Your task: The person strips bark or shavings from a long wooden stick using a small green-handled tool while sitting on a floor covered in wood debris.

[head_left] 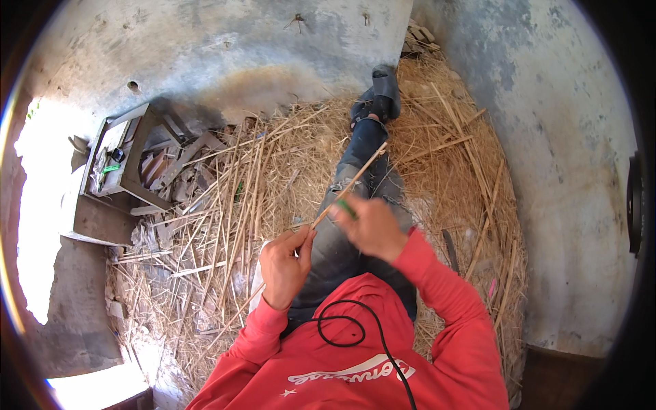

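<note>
A thin bamboo strip (357, 178) slants across my outstretched legs (348, 181), its far end above my shins. My left hand (283, 265) is closed around its near part, thumb and fingers pinched together. Beside the strip, my right hand (376, 229) is closed on a tool with a green handle (346, 209). That hand is smeared by motion, and the tool's blade or working end cannot be made out. Whether the tool touches the strip is unclear.
Straw and shavings (287, 150) cover the floor, with long bamboo strips (256, 184) lying to the left and more strips (478, 171) to the right. A wooden stool-like frame (130, 160) stands at left, small items on it. Concrete walls (574, 171) rise ahead and right.
</note>
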{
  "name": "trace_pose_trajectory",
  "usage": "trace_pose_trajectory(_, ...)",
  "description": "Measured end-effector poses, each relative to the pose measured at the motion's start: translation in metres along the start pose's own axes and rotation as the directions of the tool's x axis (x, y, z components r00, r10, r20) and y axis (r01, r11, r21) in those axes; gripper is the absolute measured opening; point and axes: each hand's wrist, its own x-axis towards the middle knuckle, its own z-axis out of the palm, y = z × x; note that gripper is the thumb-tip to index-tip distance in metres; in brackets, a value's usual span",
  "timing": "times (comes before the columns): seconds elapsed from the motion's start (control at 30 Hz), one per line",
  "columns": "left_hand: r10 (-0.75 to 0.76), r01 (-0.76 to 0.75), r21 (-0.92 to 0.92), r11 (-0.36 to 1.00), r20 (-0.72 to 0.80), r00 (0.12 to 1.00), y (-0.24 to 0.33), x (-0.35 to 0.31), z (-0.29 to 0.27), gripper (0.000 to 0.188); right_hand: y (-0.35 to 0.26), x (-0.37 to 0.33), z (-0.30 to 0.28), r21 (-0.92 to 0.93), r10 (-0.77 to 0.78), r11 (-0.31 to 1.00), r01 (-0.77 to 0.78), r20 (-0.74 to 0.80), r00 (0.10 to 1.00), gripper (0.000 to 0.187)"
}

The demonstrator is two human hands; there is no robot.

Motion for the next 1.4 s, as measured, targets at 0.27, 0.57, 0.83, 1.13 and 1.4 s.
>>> trace_pose_trajectory(0.27, -0.010, 0.010, -0.002, 1.000, 0.008, 1.000, -0.013, -0.005, -0.011, 0.011, 0.064, 0.034, -0.050, 0.296, 0.256, 0.943, -0.151, -0.357, 0.898, 0.048)
trace_pose_trajectory(0.57, 0.024, -0.024, -0.009, 1.000, -0.002, 1.000, -0.005, -0.001, -0.001, 0.011, 0.019, 0.005, 0.005, 0.095, 0.130, 0.989, -0.116, -0.155, 0.979, 0.050)
trace_pose_trajectory(0.83, 0.081, -0.079, 0.063, 0.995, -0.039, 0.996, -0.006, -0.006, -0.003, 0.010, 0.004, -0.007, 0.014, 0.132, 0.041, 0.991, -0.038, -0.022, 0.999, 0.050)
trace_pose_trajectory(1.13, 0.074, -0.068, 0.129, 0.989, -0.038, 0.997, -0.017, -0.013, -0.011, 0.008, 0.046, 0.013, -0.020, 0.291, 0.175, 0.951, -0.101, -0.243, 0.954, 0.052)
trace_pose_trajectory(1.4, 0.134, -0.121, 0.226, 0.967, -0.045, 0.990, -0.023, -0.014, -0.013, 0.011, 0.056, 0.017, -0.010, 0.271, 0.292, 0.932, -0.239, -0.172, 0.941, 0.047)
